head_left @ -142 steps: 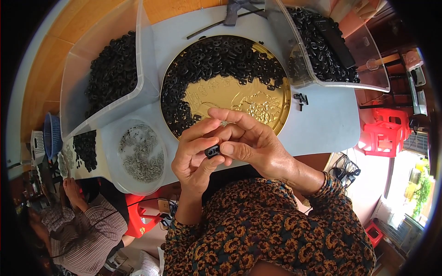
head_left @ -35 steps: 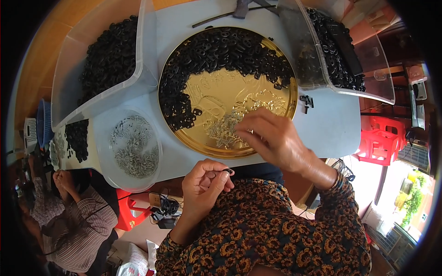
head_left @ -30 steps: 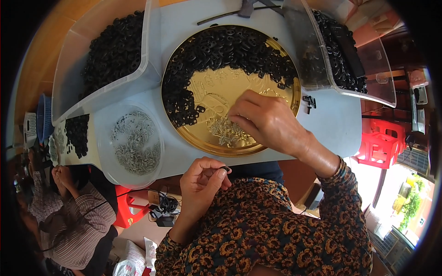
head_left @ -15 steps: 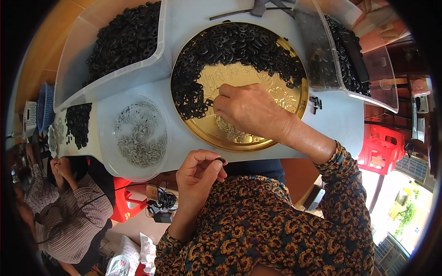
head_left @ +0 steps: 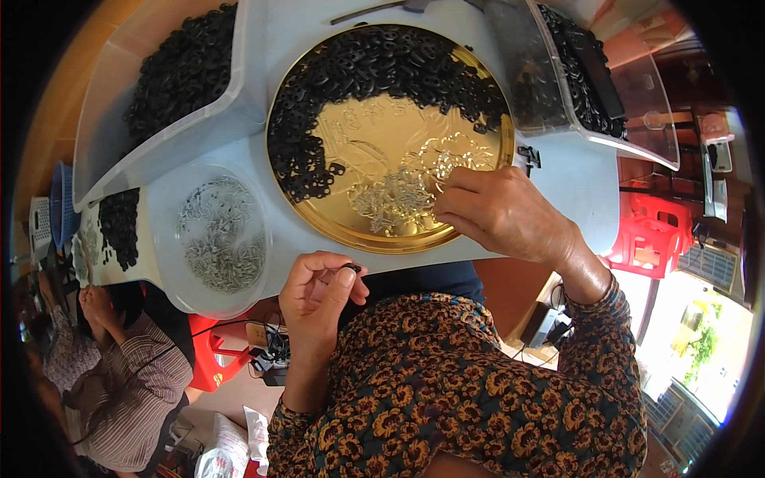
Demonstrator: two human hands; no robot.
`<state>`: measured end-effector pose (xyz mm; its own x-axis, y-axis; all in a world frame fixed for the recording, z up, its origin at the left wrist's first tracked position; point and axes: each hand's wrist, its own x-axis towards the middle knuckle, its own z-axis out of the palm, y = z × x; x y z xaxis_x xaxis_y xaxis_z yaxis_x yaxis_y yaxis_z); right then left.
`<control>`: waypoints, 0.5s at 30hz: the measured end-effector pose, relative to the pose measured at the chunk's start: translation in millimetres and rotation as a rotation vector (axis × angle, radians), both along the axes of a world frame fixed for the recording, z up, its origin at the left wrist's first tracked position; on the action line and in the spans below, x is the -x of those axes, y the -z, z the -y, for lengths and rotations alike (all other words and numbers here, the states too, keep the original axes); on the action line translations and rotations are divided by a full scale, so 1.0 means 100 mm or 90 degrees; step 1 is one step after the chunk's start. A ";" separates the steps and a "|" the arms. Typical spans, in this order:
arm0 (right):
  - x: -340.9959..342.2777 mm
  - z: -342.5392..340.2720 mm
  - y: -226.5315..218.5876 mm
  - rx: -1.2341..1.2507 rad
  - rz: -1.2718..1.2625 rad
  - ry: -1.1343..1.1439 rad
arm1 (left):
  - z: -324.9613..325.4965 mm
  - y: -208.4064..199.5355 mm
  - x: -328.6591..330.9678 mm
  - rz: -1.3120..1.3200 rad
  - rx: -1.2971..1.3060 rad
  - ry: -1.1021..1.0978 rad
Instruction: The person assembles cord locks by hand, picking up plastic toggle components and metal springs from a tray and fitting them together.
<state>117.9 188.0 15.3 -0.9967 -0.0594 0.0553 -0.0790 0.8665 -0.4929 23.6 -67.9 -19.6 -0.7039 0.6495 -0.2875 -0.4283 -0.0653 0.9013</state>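
My left hand [head_left: 319, 291] is closed in front of the table edge, pinching a small black plastic piece [head_left: 351, 268] between thumb and forefinger. Over the near right rim of the round gold tray [head_left: 335, 231] is my right hand [head_left: 510, 215], its fingertips pressed together beside a pile of small silver screws [head_left: 390, 199]. Whatever those fingertips hold, if anything, is hidden. Many small black plastic pieces with holes [head_left: 390, 60] lie heaped along the tray's far and left sides.
Clear bins of black parts stand at the far left [head_left: 227, 95] and far right [head_left: 574, 103]. A round clear dish [head_left: 263, 247] of silver screws sits left of the tray. Another person [head_left: 135, 366] sits at the left. Red stools [head_left: 653, 235] flank the table.
My right hand has moved right and nearer, from the black pieces at the tray's left to beside the screw pile. My left hand keeps its pinch. The whole view has shifted slightly.
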 end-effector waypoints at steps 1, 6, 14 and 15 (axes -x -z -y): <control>-0.06 0.00 0.00 -0.001 0.003 0.005 | -0.01 0.01 0.00 0.003 -0.001 0.005; -0.21 0.07 0.09 0.036 0.003 -0.003 | -0.10 0.00 0.00 -0.003 -0.004 0.019; -0.07 0.17 0.21 -0.009 -0.075 0.016 | -0.16 -0.01 -0.03 -0.011 -0.003 0.027; -0.06 0.19 0.22 -0.010 -0.076 0.010 | -0.16 -0.01 -0.03 -0.011 0.002 0.026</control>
<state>123.8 169.2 -6.7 -0.9840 -0.0459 0.1723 -0.1228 0.8753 -0.4677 26.8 -52.3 -18.2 -0.6816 0.6770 -0.2777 -0.4154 -0.0456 0.9085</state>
